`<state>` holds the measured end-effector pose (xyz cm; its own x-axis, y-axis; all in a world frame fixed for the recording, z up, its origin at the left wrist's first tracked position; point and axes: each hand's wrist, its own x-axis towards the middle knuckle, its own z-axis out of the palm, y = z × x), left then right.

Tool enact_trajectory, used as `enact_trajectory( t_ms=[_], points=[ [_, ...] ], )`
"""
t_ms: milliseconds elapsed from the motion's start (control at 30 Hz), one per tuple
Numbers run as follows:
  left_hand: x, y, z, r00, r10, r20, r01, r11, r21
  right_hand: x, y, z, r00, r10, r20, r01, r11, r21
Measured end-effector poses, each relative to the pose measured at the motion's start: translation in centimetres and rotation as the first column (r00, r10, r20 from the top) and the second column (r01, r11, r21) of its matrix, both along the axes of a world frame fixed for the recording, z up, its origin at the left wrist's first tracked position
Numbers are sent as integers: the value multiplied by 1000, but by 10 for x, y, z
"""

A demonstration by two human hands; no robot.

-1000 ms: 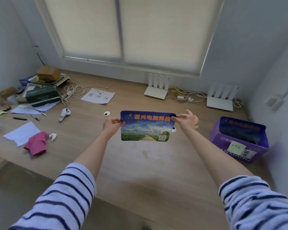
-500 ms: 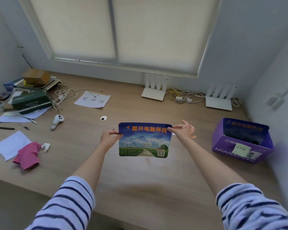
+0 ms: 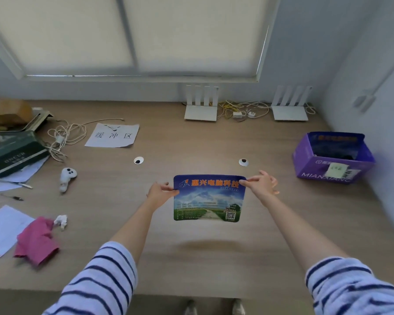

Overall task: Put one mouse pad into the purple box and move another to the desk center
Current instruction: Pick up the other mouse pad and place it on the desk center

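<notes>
I see both hands pinching the mouse pad point(image 3: 209, 197) by its top corners, left hand point(image 3: 160, 192) and right hand point(image 3: 262, 184), each grip clamped on it above the counter point(image 3: 191, 146) middle. The purple box point(image 3: 332, 158) sits well apart at right.

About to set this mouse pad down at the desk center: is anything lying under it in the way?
Nothing visible. The mouse pad, pinched at its top corners by the left hand and right hand, hangs above bare desk; only its shadow shows there. The two small round discs lie farther back.
</notes>
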<state>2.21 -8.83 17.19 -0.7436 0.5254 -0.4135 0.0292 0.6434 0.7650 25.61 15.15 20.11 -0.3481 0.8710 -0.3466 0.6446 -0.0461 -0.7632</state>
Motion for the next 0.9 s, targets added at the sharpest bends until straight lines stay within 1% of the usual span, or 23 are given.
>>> enact_trajectory(
  t_ms=[100,300,433,533,567,700,767,900],
  points=[
    [-6,-4,-20,999,-39,15,40,998,-38,0,-13,-13,999,-11,41,13,999,-37],
    [-20,2,-67,998,-45,49,52,986,-157,-12,-7,-50,989,3,149,6,998,-60],
    [-43,20,-118,997,15,73,0,980,-200,-31,12,-74,983,23,180,-12,998,-63],
    [-66,34,-164,998,29,50,-17,972,-235,-46,29,-89,982,23,187,-14,999,-53],
    [-68,37,-169,998,29,47,-16,967,-254,-50,34,-96,981,25,191,-14,998,-61],
    [-62,53,-141,1000,24,12,-20,961,-275,-66,51,-119,980,31,196,-20,998,-60],
    [-65,62,-147,1000,12,-13,-16,954,-300,-73,58,-131,983,32,182,-21,998,-59],
    [-75,73,-170,1000,15,22,-7,943,-333,-84,66,-153,983,22,181,-10,998,-65]
  ],
)
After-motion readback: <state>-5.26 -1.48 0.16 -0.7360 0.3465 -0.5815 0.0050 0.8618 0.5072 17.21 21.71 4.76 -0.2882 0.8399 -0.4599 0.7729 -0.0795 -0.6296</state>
